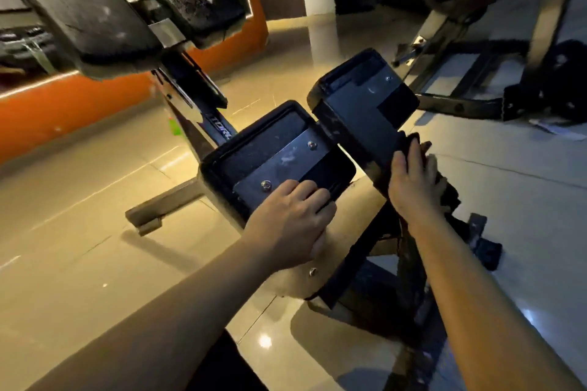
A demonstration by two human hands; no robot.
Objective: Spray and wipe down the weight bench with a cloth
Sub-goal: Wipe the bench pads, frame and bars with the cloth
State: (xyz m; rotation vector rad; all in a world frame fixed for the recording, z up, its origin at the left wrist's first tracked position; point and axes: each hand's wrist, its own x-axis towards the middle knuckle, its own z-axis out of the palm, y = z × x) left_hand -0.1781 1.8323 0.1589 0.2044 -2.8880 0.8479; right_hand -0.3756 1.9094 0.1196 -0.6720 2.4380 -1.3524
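The weight bench fills the middle of the head view, seen from its underside. Its nearer black pad (270, 149) has a metal mounting plate with two bolts. My left hand (292, 222) grips that pad's near edge, fingers curled over it. A second black pad (359, 98) rises to the right. Against that pad's lower edge my right hand (413, 181) holds a dark cloth (444, 194), which is bunched under the palm and partly hidden. No spray bottle is in view.
A larger worn bench pad (95, 3) on a black frame post (197, 89) hangs over the upper left. An orange wall base (63, 105) runs behind it. Another machine's dark frame (476, 73) stands at the upper right. The floor is glossy tile (79, 247).
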